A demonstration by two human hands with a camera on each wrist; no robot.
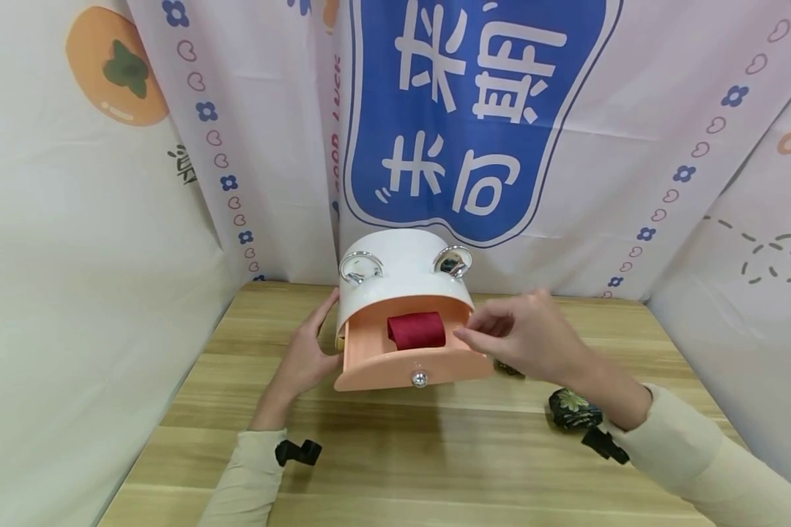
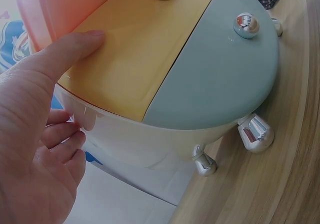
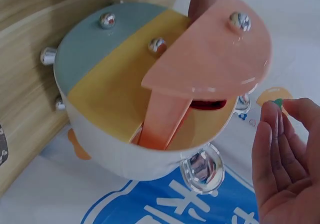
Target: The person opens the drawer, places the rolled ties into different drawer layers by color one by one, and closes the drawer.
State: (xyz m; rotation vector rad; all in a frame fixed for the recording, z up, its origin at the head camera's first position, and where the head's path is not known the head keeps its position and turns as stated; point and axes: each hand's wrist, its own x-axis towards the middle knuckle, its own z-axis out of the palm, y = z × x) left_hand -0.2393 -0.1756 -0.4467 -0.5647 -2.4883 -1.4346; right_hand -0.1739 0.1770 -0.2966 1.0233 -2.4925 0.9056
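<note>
Drawer (image 1: 379, 371) juts out, cloth (image 1: 417, 331) inside; left hand (image 1: 306, 359), fingers (image 2: 62, 135) curled round box (image 1: 405, 263), should brace firmly; right hand (image 1: 527, 333), loosely bent, seems empty.

Peach drawer (image 1: 379, 372), deep-red cloth (image 1: 417, 331)

Wood surface (image 1: 382, 468); white cloth (image 1: 283, 146) behind w/ big blue sign (image 1: 455, 124), orange fruit print (image 1: 105, 51) upper L; dark lump (image 1: 572, 410) w/ pale floral patt. on surface, R side
</note>
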